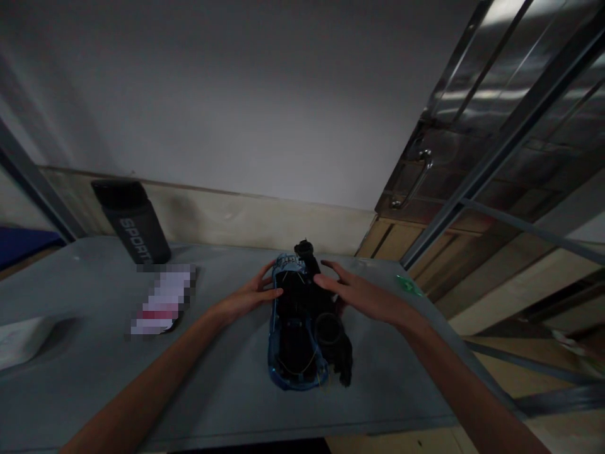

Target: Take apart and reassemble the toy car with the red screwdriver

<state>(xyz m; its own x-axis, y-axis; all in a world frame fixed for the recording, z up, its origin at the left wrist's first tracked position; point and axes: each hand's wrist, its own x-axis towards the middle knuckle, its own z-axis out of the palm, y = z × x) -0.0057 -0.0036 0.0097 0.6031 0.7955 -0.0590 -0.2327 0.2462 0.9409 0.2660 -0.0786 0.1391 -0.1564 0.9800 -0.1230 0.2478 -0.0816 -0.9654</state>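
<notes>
A blue toy car body shell [273, 353] lies on the grey tabletop, its dark hollow inside facing up. My left hand [250, 297] grips its left edge near the far end, thumb over the rim. Against the shell's right side is a black wheeled part [347, 353], looking like the car's chassis, tilted on its side. One wheel [329, 328] faces me and another [304, 248] shows at the far end. My right hand [347, 290] holds this chassis from the right, thumb on top; some fingers are hidden behind it. Thin pale strands show around the shell's near end.
A black bottle marked SPORT [137, 227] stands at the back left, with a blurred-out phone-like item [163, 302] before it. A white object [23, 340] lies at the left edge. A green wrapper-like scrap [409, 285] sits at the right, near a metal frame post [444, 214].
</notes>
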